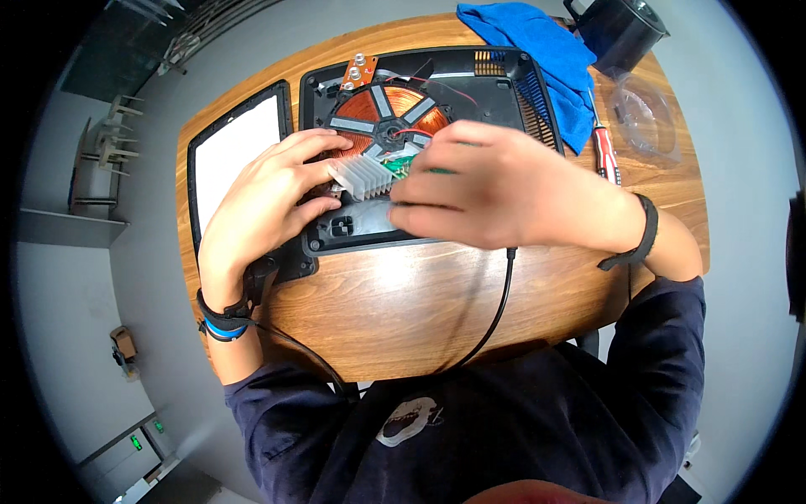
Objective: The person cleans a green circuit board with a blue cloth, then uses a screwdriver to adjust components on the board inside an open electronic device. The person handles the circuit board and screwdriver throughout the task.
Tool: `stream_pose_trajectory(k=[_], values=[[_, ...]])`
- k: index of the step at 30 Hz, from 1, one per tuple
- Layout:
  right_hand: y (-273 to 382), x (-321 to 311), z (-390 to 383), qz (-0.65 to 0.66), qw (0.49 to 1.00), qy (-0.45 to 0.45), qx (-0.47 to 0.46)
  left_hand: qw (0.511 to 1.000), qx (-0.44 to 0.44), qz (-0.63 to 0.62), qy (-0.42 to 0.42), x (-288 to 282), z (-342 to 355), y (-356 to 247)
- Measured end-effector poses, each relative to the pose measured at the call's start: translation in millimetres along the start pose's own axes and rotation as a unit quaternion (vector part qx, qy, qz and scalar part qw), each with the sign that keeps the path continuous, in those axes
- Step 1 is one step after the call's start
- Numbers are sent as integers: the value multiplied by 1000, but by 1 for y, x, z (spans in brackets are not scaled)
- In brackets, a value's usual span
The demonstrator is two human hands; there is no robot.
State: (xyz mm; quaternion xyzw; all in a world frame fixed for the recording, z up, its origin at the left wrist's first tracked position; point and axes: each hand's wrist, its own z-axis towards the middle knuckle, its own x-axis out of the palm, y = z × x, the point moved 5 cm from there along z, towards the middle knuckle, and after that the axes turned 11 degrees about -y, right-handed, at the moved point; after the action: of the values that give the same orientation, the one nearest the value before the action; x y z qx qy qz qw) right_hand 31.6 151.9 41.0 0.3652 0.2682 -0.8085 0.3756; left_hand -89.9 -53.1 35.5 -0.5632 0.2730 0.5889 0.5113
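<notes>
An opened induction cooker's black housing (470, 65) lies on the table, with a copper coil (361, 107) in its upper middle. Below the coil, a finned metal heat sink (363, 176) sits on a green circuit board (400, 166), mostly hidden by my hands. My left hand (273, 181) is closed over the left end of the heat sink, fingertips beside the coil and thumb at the lower side. From the right, my right hand (495, 185) is closed on the circuit board's right part; its fingertips are partly hidden.
A small orange board (359, 72) is by the coil. The cooker's white-topped panel (239, 151) lies left. Behind and right are a blue cloth (537, 38), a screwdriver (605, 151), a clear plastic tray (645, 118) and a dark kettle (617, 35). A black cable (499, 315) crosses the table's front edge.
</notes>
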Motion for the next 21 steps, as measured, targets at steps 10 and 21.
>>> stream_pose_trajectory(k=[10, 21], values=[[-12, -16, -18, 237, 962, 89, 105, 995, -62, 73, -26, -12, -9, -8], [-239, -1, -208, -109, 848, 221, 469, 994, -112, -5, 9, -13, -3, -21]])
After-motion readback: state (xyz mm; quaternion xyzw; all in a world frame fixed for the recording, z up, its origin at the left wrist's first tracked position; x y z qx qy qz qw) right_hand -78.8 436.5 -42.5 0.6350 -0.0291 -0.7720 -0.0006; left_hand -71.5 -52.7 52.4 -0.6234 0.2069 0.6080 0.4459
